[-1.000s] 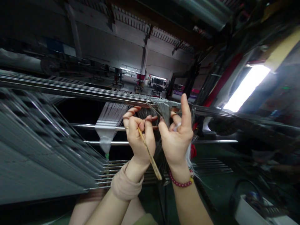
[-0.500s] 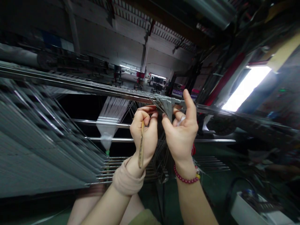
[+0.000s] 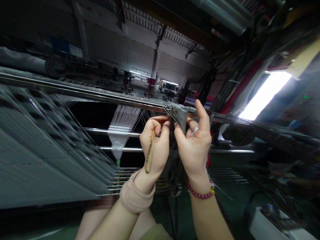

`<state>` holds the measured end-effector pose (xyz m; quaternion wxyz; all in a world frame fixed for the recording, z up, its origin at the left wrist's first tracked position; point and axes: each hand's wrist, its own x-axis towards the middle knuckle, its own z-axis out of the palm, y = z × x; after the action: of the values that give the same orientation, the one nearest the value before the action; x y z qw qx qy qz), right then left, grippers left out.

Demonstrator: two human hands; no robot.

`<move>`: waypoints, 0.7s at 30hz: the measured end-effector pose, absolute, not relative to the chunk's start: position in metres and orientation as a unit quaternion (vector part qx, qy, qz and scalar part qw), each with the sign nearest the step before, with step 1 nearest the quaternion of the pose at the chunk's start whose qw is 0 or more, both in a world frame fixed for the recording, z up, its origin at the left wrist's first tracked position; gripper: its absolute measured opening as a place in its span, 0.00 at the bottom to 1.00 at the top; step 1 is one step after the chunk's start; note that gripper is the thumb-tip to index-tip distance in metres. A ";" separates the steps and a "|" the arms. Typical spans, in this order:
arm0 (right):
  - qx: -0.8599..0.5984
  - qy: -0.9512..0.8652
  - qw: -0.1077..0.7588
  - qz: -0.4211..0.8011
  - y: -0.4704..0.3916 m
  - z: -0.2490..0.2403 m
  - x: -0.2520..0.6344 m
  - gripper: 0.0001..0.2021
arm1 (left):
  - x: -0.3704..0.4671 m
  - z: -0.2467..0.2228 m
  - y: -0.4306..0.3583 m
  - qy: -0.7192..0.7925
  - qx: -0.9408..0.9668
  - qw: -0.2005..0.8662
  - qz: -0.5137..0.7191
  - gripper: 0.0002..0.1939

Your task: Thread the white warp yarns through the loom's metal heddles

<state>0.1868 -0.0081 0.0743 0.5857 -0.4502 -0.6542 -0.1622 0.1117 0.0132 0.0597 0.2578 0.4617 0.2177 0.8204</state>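
My left hand is closed around a slim tool with a worn wooden handle. The handle hangs down over the palm towards the wrist; the tool's far end is hidden by my fingers. Just to the right, my right hand pinches a bundle of grey threads between thumb and curled fingers, its index finger pointing up. The threads hang from a long metal bar above both hands. Left thumb and fingertips are pressed together close to the threads; whether they hold a thread I cannot tell.
Wide sheets of grey warp threads slope down on the left. A gathered white thread bundle crosses two horizontal rods. Thin metal rods lie below the hands. A bright lamp glows on the right, above a white box.
The wooden handle has tilted slightly within my left hand, its lower end shifting up and left. Both hands stay by the grey threads, and the whole view has shifted a little.
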 end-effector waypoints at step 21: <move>-0.400 -0.704 0.517 0.279 -0.055 -0.047 0.123 0.12 | -0.064 -0.162 -0.045 0.313 -0.096 0.562 0.760 0.17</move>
<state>0.1230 -0.0548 -0.0472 0.5172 -0.3998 -0.7036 0.2785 -0.0638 -0.0451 -0.1621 0.5621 -0.0956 0.3127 0.7597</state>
